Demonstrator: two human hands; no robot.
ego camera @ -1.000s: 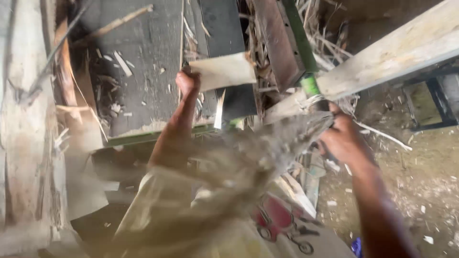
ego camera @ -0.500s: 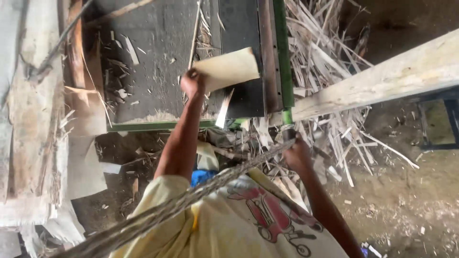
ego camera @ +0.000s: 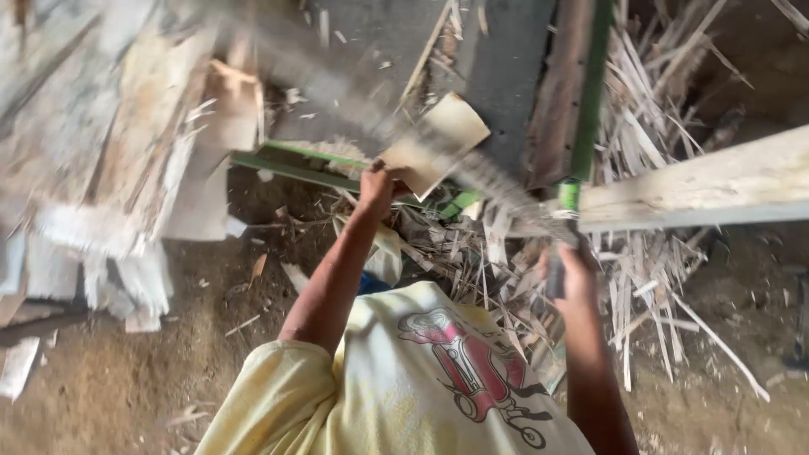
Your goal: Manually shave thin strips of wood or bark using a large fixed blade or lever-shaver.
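My left hand [ego camera: 377, 187] is raised and grips the lower edge of a flat pale wooden piece [ego camera: 438, 139], holding it against the green edge of a grey work table [ego camera: 506, 76]. My right hand [ego camera: 570, 274] is closed on the dark handle of a long thin tool [ego camera: 472, 168]. The tool is motion-blurred and stretches from my right hand up to the left, crossing the wooden piece. I cannot tell what kind of tool it is. My yellow printed shirt [ego camera: 421, 379] fills the bottom centre.
A thick pale beam [ego camera: 699, 181] juts in from the right. Wood splinters and offcuts [ego camera: 649, 270] are heaped under the table. Stacked rough boards [ego camera: 109, 160] lie at the left. The ground is dirt [ego camera: 168, 371].
The long tool swung from low in front of my chest up and across the wooden piece. My right hand moved right and down. My left hand stays on the piece.
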